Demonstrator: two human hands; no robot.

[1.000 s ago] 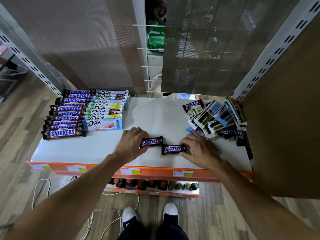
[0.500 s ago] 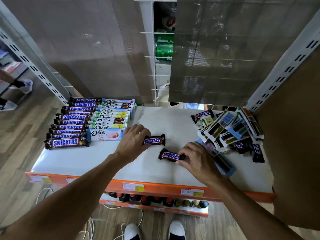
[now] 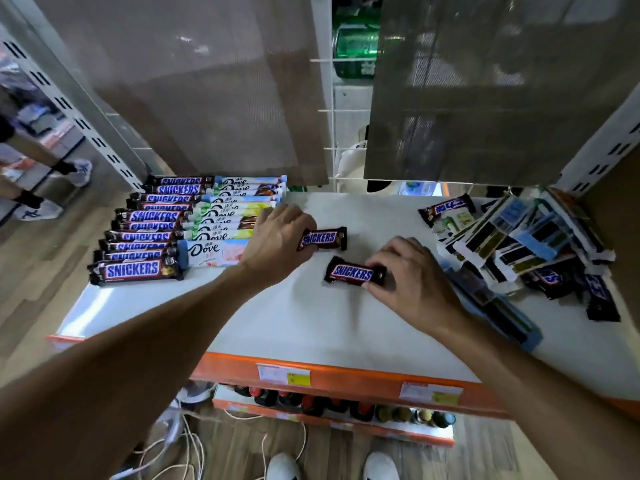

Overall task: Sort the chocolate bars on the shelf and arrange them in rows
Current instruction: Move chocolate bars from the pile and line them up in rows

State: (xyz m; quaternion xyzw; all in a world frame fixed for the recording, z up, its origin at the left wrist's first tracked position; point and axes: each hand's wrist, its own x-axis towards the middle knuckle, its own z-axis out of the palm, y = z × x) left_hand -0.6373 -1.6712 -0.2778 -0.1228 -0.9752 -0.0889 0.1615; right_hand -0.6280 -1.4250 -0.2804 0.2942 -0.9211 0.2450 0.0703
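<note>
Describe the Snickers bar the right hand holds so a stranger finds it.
On the white shelf, look between the tidy rows left and the jumbled pile right. Two loose bars lie there; the nearer Snickers bar, pinched by the right hand, is it.

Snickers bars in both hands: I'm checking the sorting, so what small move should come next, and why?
Probably the left hand should set its short bar beside the Dove row; it is shorter than the long Snickers row, so it likely starts a new row.
</note>
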